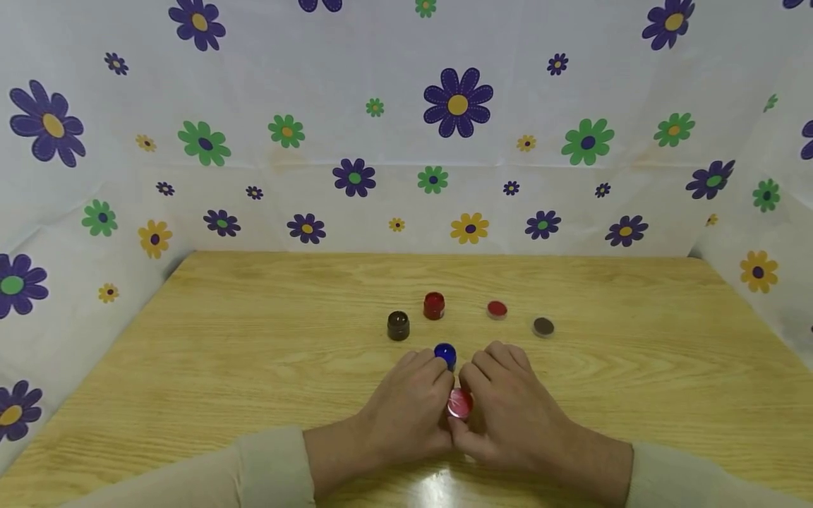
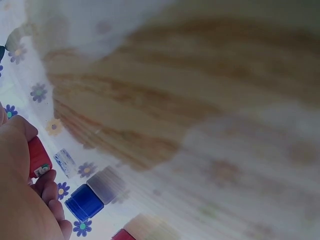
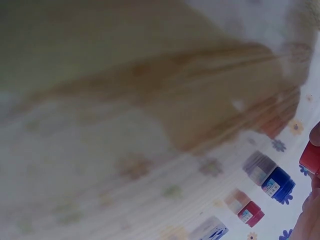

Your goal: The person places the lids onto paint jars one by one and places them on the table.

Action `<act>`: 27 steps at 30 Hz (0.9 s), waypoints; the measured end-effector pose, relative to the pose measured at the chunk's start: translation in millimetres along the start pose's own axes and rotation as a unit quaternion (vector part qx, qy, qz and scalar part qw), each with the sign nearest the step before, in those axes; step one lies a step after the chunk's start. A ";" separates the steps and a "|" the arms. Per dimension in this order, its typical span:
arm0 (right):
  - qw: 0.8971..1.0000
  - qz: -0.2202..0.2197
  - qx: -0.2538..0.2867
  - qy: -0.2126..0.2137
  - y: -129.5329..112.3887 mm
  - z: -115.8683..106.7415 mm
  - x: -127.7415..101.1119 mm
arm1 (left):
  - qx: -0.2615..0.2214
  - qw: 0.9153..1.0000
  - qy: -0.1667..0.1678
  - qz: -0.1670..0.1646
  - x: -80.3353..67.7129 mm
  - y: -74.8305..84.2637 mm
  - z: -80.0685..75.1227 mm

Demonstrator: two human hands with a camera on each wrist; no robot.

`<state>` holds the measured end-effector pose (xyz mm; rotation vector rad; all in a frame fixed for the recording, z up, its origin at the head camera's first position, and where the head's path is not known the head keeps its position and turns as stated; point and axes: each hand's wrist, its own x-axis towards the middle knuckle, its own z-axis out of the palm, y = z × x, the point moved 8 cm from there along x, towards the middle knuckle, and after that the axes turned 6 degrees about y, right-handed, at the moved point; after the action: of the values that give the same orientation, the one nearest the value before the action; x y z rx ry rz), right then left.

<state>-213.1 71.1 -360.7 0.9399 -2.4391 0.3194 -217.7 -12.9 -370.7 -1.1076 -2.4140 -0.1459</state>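
Both hands meet at a small red paint jar with a shiny pinkish top, near the front of the table. My left hand grips it from the left, fingers curled; the left wrist view also shows the red jar within that hand. From the right, my right hand holds the same jar with curled fingers and the thumb at its near side. The fingers partly hide the jar. Just beyond the knuckles stands an uncovered blue paint jar, also visible in the right wrist view.
Farther back stand an uncovered dark brown paint jar and an uncovered red one. To their right lie a red lid and a dark lid. A flower-printed cloth walls the wooden table at the back and sides.
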 end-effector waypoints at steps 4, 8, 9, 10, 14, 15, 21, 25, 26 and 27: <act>1.000 -0.006 -0.001 0.010 -0.4 -0.4 0.3 | 0.005 1.000 -0.001 0.003 0.4 1.0 -0.4; 0.999 -0.018 -0.009 0.028 -1.0 -1.5 0.2 | 0.013 1.000 0.002 0.020 0.4 5.8 -0.2; 0.999 -0.021 -0.012 0.032 -1.3 -1.8 0.2 | 0.016 1.000 0.003 0.025 0.4 7.2 -0.1; 0.999 -0.024 -0.015 0.036 -1.5 -2.1 0.2 | 0.018 0.999 0.004 0.029 0.2 8.1 0.1; 1.000 -0.011 -0.018 0.022 0.7 -1.2 -0.1 | 0.018 0.999 0.003 0.027 -0.3 7.5 1.1; 1.000 -0.004 -0.016 0.016 1.6 -1.0 -0.1 | 0.015 1.000 0.004 0.023 -0.3 6.4 1.0; 1.000 0.003 0.000 0.002 3.1 0.1 -0.5 | -0.010 1.000 -0.010 0.001 0.2 0.4 1.8; 1.000 -0.003 0.012 0.009 2.5 -0.6 -0.7 | -0.019 1.000 -0.022 -0.001 0.1 0.0 3.2; 1.000 -0.002 0.014 0.009 2.6 -0.7 -0.7 | -0.019 1.000 -0.022 -0.001 0.0 0.0 3.2; 1.000 -0.002 0.015 0.009 2.6 -0.7 -0.6 | -0.018 1.000 -0.020 -0.001 -0.1 0.0 2.9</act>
<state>-214.2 73.7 -360.5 0.9513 -2.4216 0.3632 -218.7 -12.1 -373.3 -1.1337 -2.4571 -0.1712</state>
